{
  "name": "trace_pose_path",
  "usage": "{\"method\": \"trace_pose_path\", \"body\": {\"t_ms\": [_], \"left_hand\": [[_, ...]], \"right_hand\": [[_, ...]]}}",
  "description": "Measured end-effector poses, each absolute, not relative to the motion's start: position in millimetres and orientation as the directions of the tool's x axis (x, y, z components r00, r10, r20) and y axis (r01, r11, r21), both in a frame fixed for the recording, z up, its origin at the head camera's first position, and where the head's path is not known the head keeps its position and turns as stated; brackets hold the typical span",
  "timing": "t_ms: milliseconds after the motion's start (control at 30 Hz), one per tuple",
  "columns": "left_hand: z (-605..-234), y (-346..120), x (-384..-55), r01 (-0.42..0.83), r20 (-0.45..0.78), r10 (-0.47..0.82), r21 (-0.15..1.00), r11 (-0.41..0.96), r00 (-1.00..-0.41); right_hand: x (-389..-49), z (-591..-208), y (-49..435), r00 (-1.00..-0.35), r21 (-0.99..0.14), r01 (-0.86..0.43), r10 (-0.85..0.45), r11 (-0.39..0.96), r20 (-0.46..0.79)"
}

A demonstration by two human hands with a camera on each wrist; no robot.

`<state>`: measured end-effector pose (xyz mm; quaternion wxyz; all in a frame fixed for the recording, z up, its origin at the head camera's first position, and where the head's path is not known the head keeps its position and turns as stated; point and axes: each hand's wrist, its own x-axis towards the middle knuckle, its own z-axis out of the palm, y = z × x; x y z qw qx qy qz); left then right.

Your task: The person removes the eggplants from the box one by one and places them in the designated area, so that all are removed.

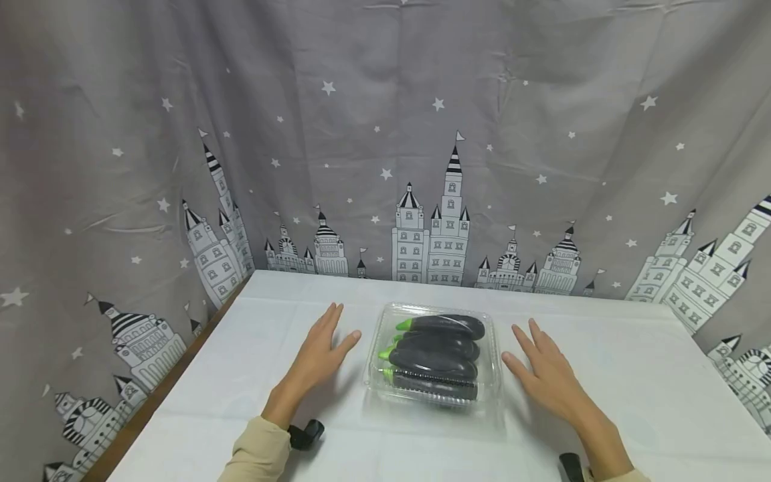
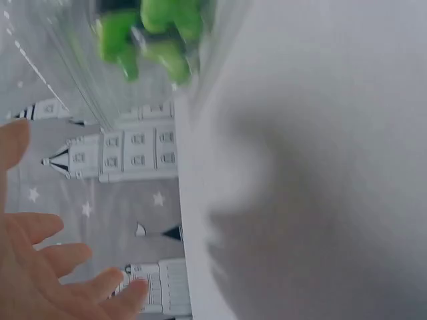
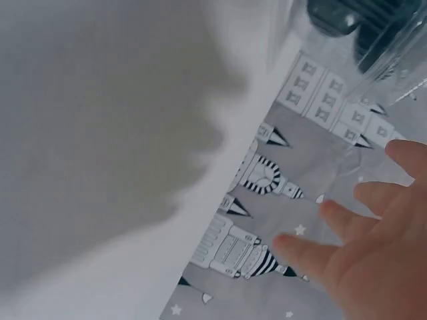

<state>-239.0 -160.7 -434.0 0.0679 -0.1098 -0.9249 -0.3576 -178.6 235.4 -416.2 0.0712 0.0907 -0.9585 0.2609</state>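
Note:
A clear plastic clamshell box point(image 1: 375, 375) sits on the white tabletop, its lid down over several dark eggplants point(image 1: 430, 361) with green stem ends on the left. My left hand point(image 1: 319, 351) hovers to the left of the box, fingers extended and thumb apart, touching nothing. On the other side my right hand point(image 1: 545, 375) is held with fingers spread, just off the box's right edge and empty. In the left wrist view the green stems point(image 2: 163, 30) show through the plastic above the left fingers. The right wrist view has the eggplants' dark ends point(image 3: 377, 27) at its upper right.
The white-covered table point(image 1: 229, 381) has a brown wooden edge point(image 1: 175, 375) on the left. Behind it hangs a grey curtain point(image 1: 361, 134) printed with castles and stars. Each wrist wears a black camera mount, such as the left one point(image 1: 306, 435).

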Motion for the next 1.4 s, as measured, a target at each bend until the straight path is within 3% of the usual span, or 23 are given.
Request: {"method": "trace_pose_path", "body": {"t_ms": [300,567,833,1400], "left_hand": [[-434,-148,-208,0.253,0.148,0.264,0.867,0.43,-0.953],[-441,-141,-194,0.214,0.109,0.371,0.943,0.255,-0.922],[-446,-138,-192,0.186,0.09,0.39,0.959,0.215,-0.916],[-449,-132,-192,0.128,0.036,0.394,0.97,0.209,-0.918]], "right_hand": [[-159,-416,226,-0.963,-0.685,-0.268,-0.211,0.677,0.168],[-145,-419,219,-0.948,-0.816,-0.257,-0.299,0.518,0.108],[-142,-427,217,-0.94,-0.886,-0.161,-0.341,0.436,0.003],[-145,-430,213,-0.952,-0.901,-0.102,-0.303,0.422,-0.035]]}}
